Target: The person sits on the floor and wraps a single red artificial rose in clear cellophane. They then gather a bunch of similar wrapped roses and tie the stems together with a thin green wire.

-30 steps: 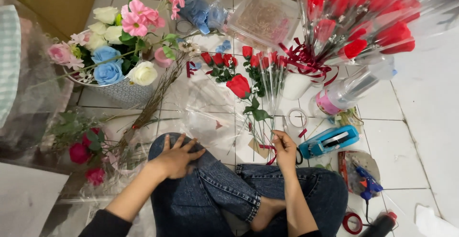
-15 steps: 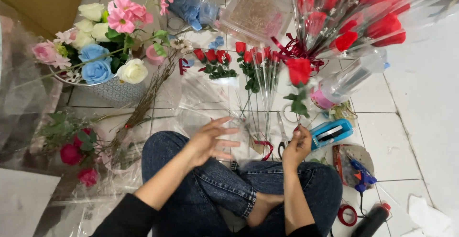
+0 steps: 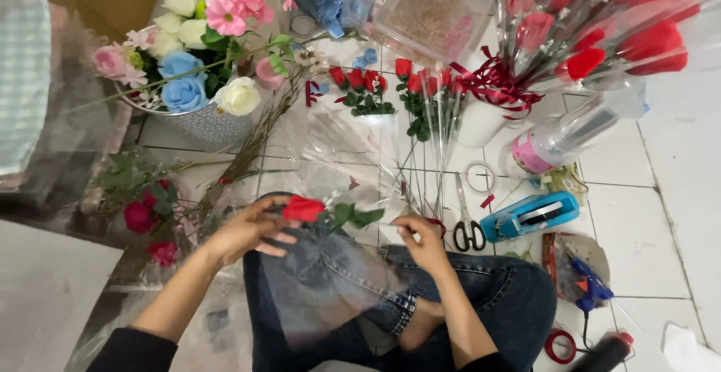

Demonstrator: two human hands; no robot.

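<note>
One view only: head camera, worn by seated person, looking steeply down over own lap and tiled floor point(image 3: 661, 214). Near range: forearms enter from bottom edge, left hand point(image 3: 244, 233) and right hand point(image 3: 424, 240) at lower centre. Far edge of frame reaches flower bucket point(image 3: 203, 124) and wrapped roses point(image 3: 593, 34). No second view to share.

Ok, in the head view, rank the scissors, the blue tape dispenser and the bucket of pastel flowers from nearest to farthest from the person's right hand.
From the right hand:
1. Scissors, on the floor just to its right.
2. Blue tape dispenser, further right, past the scissors.
3. Bucket of pastel flowers, far off at upper left.
</note>
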